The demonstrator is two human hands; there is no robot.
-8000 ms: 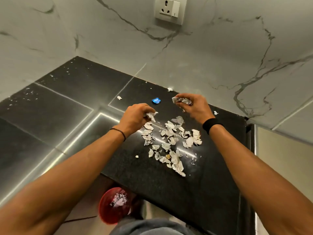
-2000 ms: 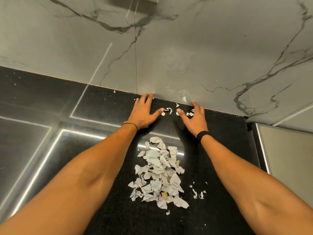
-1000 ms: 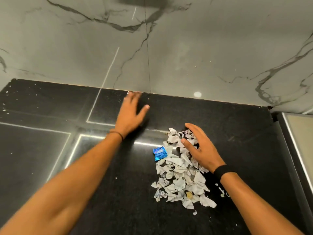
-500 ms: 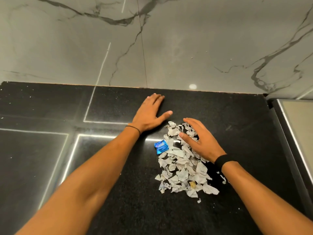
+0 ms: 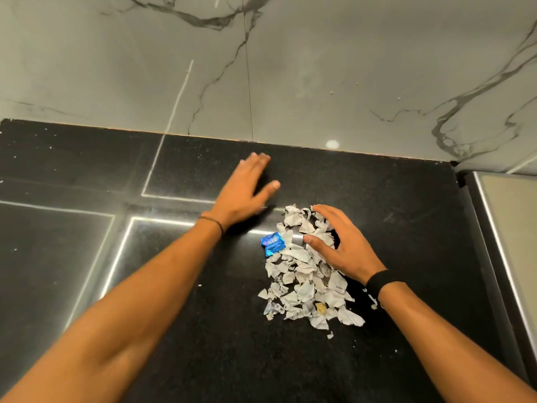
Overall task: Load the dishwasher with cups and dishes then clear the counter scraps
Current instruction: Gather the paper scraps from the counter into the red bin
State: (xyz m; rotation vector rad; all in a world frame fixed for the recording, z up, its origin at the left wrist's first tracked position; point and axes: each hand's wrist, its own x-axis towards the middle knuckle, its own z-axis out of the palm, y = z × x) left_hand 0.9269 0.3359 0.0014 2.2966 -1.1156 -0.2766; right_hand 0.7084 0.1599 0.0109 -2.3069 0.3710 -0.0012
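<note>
Many torn paper scraps [image 5: 302, 289] lie in one loose pile on the black tabletop [image 5: 203, 344], toward its right side and apart from the marble wall [image 5: 290, 82]. The right hand [image 5: 340, 245] rests on the far right part of the pile, its fingers [image 5: 328, 212] a little spread and gently curved, pinching nothing. The left hand [image 5: 244, 196] lies flat on the bare tabletop, to the left of the pile and not touching it. It is blurred, but its fingers [image 5: 255, 164] look straight and close together, with the thumb out.

I think the main risk is that the scraps scatter. They are light, so a fast sweep could push some under the palm or off the front edge. The blue wrapper [image 5: 272, 243] touches only the left border of the pile, so it may be left behind. The stray bits [image 5: 373, 303] beside the right wrist are outside the reach of both hands.

Count: two hands, one pile, one blue wrapper, one yellowish piece inside the pile. The scraps are some dozens, too many to count exactly. Cups, dishes and the dishwasher are not visible.
</note>
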